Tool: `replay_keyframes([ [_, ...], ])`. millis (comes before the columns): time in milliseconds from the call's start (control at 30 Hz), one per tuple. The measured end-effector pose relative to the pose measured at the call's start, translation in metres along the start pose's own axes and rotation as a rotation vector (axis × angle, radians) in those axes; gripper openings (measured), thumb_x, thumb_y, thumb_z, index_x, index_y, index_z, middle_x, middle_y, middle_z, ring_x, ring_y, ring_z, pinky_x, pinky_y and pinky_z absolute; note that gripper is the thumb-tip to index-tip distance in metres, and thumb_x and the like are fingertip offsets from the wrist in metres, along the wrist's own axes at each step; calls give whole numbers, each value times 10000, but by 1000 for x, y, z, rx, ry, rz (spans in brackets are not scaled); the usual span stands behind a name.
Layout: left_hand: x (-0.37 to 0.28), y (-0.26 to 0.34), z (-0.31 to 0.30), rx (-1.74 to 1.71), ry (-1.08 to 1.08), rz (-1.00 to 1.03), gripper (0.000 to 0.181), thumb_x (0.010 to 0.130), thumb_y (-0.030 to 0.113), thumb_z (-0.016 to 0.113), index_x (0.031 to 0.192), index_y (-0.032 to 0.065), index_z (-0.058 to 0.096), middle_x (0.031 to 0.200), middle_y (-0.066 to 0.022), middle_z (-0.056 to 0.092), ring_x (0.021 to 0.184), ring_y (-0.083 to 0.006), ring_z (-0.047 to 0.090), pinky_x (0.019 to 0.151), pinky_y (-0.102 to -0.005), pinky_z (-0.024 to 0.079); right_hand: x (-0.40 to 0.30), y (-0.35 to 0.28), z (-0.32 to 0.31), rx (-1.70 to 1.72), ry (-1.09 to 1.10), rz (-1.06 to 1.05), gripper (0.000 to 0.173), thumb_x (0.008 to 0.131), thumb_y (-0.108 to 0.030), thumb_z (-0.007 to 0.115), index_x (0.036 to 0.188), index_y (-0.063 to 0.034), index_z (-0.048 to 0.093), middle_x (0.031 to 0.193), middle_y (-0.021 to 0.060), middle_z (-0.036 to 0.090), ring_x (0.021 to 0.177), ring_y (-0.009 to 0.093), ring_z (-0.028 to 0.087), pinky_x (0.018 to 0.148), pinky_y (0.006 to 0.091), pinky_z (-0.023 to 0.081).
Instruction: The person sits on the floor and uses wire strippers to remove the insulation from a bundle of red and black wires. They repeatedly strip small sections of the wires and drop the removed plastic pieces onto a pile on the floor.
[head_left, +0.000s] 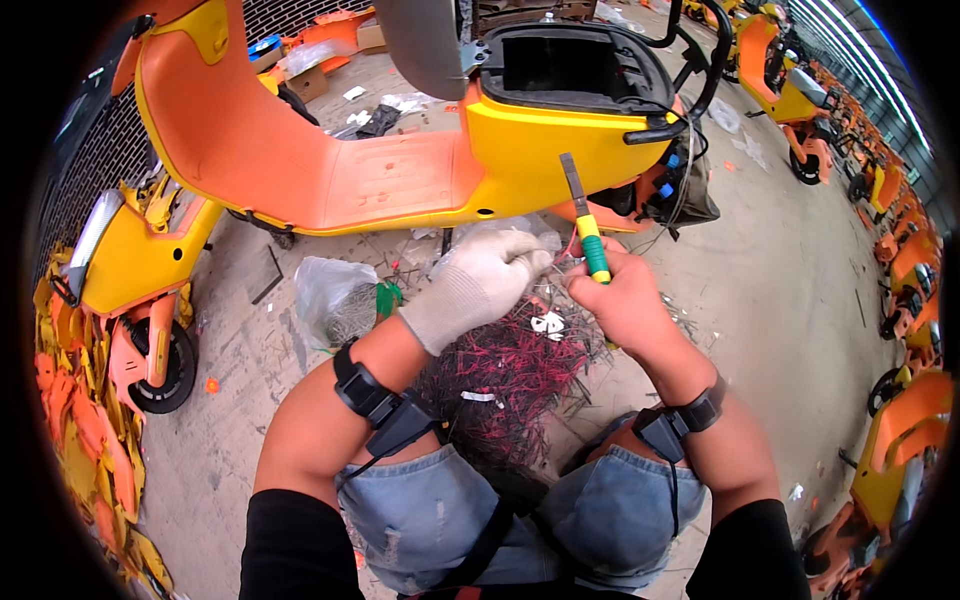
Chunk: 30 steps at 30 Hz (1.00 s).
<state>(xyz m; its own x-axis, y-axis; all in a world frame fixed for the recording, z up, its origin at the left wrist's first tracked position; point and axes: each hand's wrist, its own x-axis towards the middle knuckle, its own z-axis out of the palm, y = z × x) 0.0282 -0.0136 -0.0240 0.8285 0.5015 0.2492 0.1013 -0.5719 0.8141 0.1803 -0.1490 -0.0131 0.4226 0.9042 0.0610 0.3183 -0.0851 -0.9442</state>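
My right hand (619, 292), bare, grips a knife (592, 244) with a green and yellow handle and a flat grey blade pointing up and away. My left hand (499, 270) wears a pale knit glove, its fingertips pinched on a thin wire (559, 262) that runs towards the right fingers. Between and below both hands lies a heap of black and red wire insulation scraps (517, 367), with white bits on it. Left of the gloved hand is a clear plastic bag (330, 277) with thin grey strands (352, 315) in its mouth and a green piece beside them.
A yellow and orange electric scooter (397, 172) stands across the front, its seat compartment uncovered. Another scooter body (135, 259) is at left, near piled body panels (82, 435). More scooters (892, 457) line the right side. Cardboard boxes (306, 84) and plastic litter lie behind.
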Motion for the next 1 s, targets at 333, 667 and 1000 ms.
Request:
replay_keyframes([
  [333, 10, -5, -25, -275, 176, -393, 319, 1024, 307, 525, 922, 35, 655, 679, 26, 527, 620, -57, 493, 568, -215, 411, -3, 5, -13, 45, 10, 122, 189, 773, -103, 693, 845, 57, 625, 967, 91, 575, 774, 138, 576, 727, 274, 486],
  [667, 10, -5, -8, -381, 54, -455, 289, 1036, 292, 495, 1103, 49, 636, 803, 2, 612, 612, -39, 487, 560, -193, 418, 6, 16, -14, 233, 41, 173, 167, 803, -60, 689, 936, 20, 627, 822, 30, 639, 719, 92, 573, 662, 253, 476],
  [1000, 16, -19, -1, -246, 107, -303, 257, 1013, 194, 543, 1173, -4, 572, 857, -45, 660, 691, -77, 569, 633, -227, 477, 10, 22, -7, 253, 160, 182, 256, 864, -191, 729, 996, 15, 655, 865, 8, 625, 748, 77, 526, 691, 247, 436],
])
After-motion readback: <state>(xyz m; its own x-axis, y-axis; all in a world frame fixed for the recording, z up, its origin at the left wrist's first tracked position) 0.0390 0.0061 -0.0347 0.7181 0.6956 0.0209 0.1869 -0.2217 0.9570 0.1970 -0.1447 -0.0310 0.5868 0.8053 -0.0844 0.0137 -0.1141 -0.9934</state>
